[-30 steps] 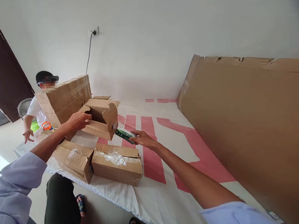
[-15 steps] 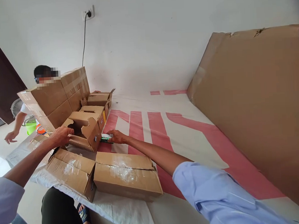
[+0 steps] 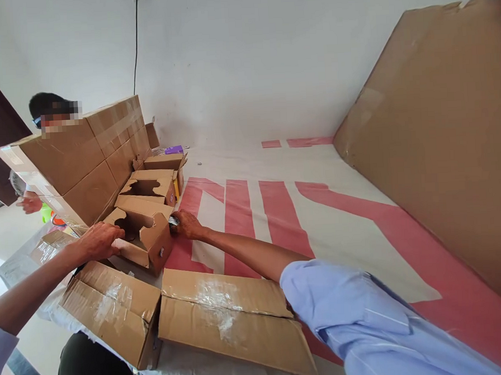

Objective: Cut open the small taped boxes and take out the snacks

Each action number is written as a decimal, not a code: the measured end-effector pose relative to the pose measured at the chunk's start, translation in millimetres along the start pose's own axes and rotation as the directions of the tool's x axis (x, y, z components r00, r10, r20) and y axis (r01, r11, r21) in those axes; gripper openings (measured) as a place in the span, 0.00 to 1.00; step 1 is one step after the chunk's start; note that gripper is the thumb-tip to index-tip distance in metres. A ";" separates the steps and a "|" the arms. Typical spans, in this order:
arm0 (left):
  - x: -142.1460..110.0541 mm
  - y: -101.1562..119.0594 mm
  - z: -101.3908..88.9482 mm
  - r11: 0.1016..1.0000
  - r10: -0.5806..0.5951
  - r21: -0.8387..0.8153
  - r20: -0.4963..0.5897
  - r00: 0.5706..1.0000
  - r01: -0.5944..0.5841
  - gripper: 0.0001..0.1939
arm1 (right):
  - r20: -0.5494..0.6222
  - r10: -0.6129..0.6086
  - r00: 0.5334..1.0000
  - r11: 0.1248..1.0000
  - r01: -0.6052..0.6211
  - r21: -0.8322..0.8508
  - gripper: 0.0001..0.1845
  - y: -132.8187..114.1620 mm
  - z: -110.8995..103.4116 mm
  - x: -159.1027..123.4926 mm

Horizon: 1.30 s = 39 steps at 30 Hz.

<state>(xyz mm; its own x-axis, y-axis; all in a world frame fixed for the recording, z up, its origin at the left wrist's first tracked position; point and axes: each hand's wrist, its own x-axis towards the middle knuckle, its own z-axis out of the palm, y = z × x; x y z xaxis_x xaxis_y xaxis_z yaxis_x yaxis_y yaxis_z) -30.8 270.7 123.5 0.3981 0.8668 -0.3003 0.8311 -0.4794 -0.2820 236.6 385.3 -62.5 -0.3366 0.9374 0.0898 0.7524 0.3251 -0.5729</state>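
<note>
My left hand (image 3: 100, 240) grips the near left edge of an open cardboard box (image 3: 153, 249), its fingertips over the rim. The box has cut-out curved edges and lies on the cloth-covered table. At the box's right side, my right hand (image 3: 187, 224) is closed around a small packet (image 3: 174, 221). Only a pale, shiny end of the packet shows, against the box wall; the fingers hide the rest. Just behind is another open cardboard box (image 3: 149, 184) with a cut-out top.
Two taped cartons (image 3: 109, 309) (image 3: 227, 317) lie in front. Stacked cartons (image 3: 76, 152) form a wall on the left, with a person (image 3: 51, 108) behind. A purple item (image 3: 174, 150) lies near the back wall. A big cardboard sheet (image 3: 435, 116) leans at right.
My right hand has brought the packet up against the open box's right side, and its green part is now hidden. My left hand stays at the box's edge. The view has shifted.
</note>
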 end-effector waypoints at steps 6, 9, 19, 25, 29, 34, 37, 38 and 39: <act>24.5 16.9 3.6 0.996 -0.083 0.039 -0.032 0.996 0.084 0.03 | -0.049 0.046 0.998 0.999 -0.045 0.015 0.29 4.4 4.4 19.8; 46.2 15.7 3.4 0.983 -0.161 0.076 -0.045 0.986 0.164 0.05 | -0.040 0.042 0.998 0.999 -0.040 0.033 0.26 10.0 -0.6 31.8; 113.2 -0.3 -7.9 0.981 -0.180 0.057 -0.122 0.976 0.188 0.13 | 0.018 0.002 1.000 0.988 -0.005 0.154 0.25 37.2 -39.9 15.0; 161.9 -5.1 -11.6 0.969 -0.238 0.030 -0.156 0.959 0.245 0.14 | 0.020 0.039 0.999 0.983 -0.042 0.180 0.30 54.3 -68.4 -42.7; 189.9 -8.6 -15.7 0.963 -0.267 -0.005 -0.170 0.949 0.271 0.15 | 0.028 0.034 0.999 0.974 -0.040 0.223 0.26 68.3 -86.8 -98.8; 219.9 -9.9 -18.4 0.953 -0.304 -0.067 -0.194 0.933 0.296 0.18 | -0.045 0.104 0.994 0.891 -0.073 0.449 0.21 85.5 -109.2 -173.1; 239.1 -7.9 -21.4 0.942 -0.333 -0.113 -0.198 0.922 0.316 0.19 | -0.077 0.200 0.977 0.848 -0.133 0.512 0.25 87.8 -121.2 -220.3; 245.1 -6.7 -22.7 0.938 -0.342 -0.132 -0.199 0.918 0.321 0.19 | -0.089 0.237 0.967 0.839 -0.158 0.520 0.27 87.1 -124.1 -237.1; 250.3 -5.2 -24.0 0.933 -0.351 -0.153 -0.199 0.915 0.324 0.20 | -0.095 0.273 0.957 0.831 -0.185 0.526 0.29 85.8 -126.3 -254.5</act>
<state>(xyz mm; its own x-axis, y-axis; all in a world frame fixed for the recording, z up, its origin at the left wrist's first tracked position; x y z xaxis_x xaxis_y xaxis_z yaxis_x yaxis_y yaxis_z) 73.9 493.5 71.7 0.1502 0.9886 0.0053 0.9644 -0.1454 -0.2209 458.3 190.5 -31.6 -0.0636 0.9980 0.0070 0.3895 0.0312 -0.9205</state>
